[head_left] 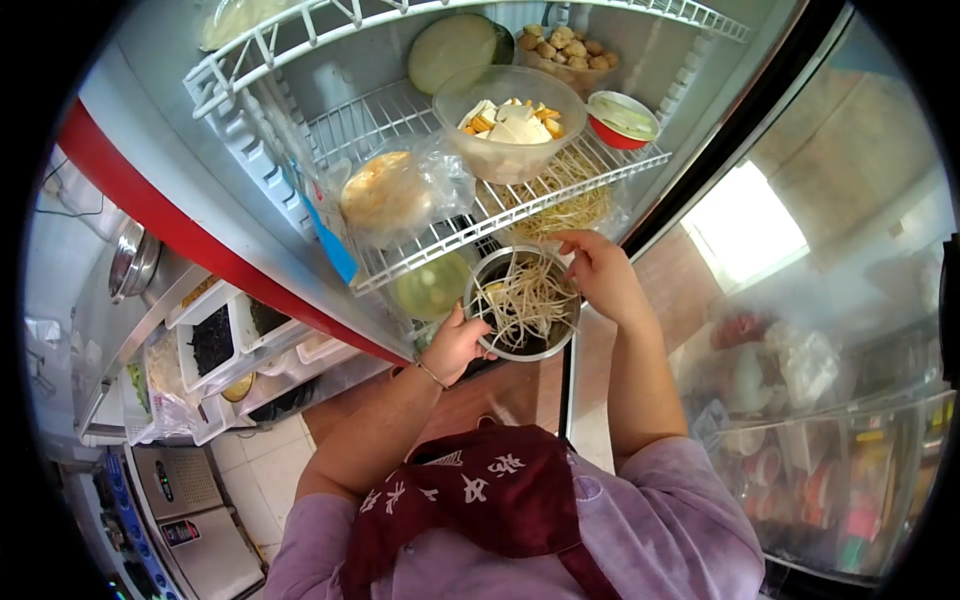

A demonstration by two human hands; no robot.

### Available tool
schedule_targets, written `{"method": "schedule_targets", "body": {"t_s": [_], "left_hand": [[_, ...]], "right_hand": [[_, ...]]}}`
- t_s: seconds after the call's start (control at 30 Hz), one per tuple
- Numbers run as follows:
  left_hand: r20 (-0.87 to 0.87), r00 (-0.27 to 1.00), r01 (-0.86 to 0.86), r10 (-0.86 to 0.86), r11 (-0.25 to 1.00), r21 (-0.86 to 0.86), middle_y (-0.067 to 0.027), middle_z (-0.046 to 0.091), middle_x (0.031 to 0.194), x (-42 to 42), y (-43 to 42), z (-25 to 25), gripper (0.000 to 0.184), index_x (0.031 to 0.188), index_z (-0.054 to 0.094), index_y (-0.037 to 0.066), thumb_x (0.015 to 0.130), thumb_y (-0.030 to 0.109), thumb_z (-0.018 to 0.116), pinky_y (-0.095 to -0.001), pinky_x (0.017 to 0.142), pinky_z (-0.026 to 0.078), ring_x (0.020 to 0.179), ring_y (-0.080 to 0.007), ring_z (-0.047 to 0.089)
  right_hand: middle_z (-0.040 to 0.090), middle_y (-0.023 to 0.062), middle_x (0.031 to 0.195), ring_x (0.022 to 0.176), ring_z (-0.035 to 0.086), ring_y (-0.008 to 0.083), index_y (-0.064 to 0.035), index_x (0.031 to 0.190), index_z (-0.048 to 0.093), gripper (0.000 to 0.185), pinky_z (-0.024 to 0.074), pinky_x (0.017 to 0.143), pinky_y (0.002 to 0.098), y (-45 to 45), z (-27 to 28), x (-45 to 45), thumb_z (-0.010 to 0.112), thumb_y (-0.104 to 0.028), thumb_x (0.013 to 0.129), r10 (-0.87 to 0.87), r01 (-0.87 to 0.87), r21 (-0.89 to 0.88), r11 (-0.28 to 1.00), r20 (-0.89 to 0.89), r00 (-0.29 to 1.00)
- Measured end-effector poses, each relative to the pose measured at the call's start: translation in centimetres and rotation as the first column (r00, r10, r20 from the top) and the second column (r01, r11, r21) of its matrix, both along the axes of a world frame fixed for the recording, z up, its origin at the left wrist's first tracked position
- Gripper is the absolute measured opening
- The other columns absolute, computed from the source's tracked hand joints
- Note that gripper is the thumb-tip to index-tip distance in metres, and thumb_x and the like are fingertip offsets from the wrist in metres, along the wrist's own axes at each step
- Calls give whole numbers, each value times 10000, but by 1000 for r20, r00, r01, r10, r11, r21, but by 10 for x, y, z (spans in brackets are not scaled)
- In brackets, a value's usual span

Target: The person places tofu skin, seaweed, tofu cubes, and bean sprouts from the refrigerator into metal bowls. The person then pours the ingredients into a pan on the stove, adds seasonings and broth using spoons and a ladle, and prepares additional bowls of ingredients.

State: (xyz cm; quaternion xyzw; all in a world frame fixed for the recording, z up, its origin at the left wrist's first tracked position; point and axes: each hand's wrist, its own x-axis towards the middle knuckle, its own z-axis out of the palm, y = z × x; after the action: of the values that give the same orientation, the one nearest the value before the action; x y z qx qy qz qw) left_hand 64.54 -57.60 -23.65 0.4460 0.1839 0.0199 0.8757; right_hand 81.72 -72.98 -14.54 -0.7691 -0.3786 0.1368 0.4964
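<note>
My left hand (456,346) grips the left rim of a round metal bowl (483,268), which holds a tangle of pale bean sprouts (524,300). At the bowl's upper right edge is my right hand (600,268), its fingers bent, near the rim and the sprouts; what they hold, if anything, is hidden. Just above, on the wire shelf (440,247), lies a clear bag of bean sprouts (575,200). Behind it stands a clear bowl (470,160) with white and yellow pieces. A plastic-wrapped round food (378,190) lies to its left.
A cut melon (452,55), a container of small round brown items (568,48) and a red bowl (622,135) stand further back. The open glass door (800,330) is at right. Food trays (212,342) are at left, and a greenish bowl (430,285) sits below the shelf.
</note>
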Motion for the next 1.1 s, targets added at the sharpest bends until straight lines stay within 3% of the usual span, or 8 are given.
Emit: {"method": "schedule_targets", "body": {"t_s": [0.07,0.2,0.4,0.47,0.57,0.67,0.93,1.1], "left_hand": [[31,999,5,-5,1000,-10,-99,579,1041,-2,1,0,387,1243,385,63,859,18,412,-329,614,505,840,-199,597],[31,999,17,-17,1000,-15,-91,556,1036,-4,2,0,427,1266,349,82,850,14,416,-317,604,494,813,-186,582],[28,999,31,-30,999,-20,-84,534,1039,-9,1,1,493,1309,295,106,844,12,427,-295,592,484,775,-165,564],[23,999,39,-38,999,-14,-83,533,1048,-10,0,3,509,1322,284,110,843,14,429,-295,594,484,774,-163,562],[-2,999,39,-39,999,7,-80,529,1065,-12,-3,5,554,1355,252,125,841,14,427,-293,596,483,786,-160,556],[13,1000,21,-22,998,51,-95,572,1057,-15,-5,6,368,1226,395,48,858,27,405,-325,612,502,826,-187,597],[32,997,70,-71,997,30,-72,536,1053,-20,-5,9,583,1372,236,141,831,13,412,-288,581,480,768,-144,552],[13,999,42,-43,998,44,-72,542,1044,-25,-8,18,571,1361,252,130,827,17,417,-289,576,481,771,-143,554]], "right_hand": [[601,72,825,648,562,143,-17,1060,602,262,460,600,256,-2,-6,6,469,-13,835,-101,90,63,994,191,976],[609,92,791,650,558,154,-17,1009,621,217,455,603,272,-2,-12,10,483,-42,843,-205,214,-11,977,248,947],[613,125,778,669,564,194,-25,937,648,191,457,636,302,-2,-12,1,509,-74,816,-145,164,-120,979,155,977],[622,187,917,800,605,323,-27,924,650,207,479,722,356,-1,-10,-2,523,-106,782,-56,87,-201,976,154,986],[621,185,926,824,603,335,-30,928,652,220,475,744,372,1,-13,-6,519,-118,777,-10,39,-185,982,154,988],[619,188,931,843,597,346,-33,934,655,222,472,760,381,3,-18,-9,518,-116,781,9,23,-187,982,169,986],[613,177,856,797,593,319,-46,942,660,231,473,736,355,6,-12,-22,513,-53,764,139,-75,-225,972,281,950],[614,182,860,805,589,335,-53,945,659,232,472,742,369,7,-9,-26,517,-56,762,187,-101,-264,959,326,927]]}}
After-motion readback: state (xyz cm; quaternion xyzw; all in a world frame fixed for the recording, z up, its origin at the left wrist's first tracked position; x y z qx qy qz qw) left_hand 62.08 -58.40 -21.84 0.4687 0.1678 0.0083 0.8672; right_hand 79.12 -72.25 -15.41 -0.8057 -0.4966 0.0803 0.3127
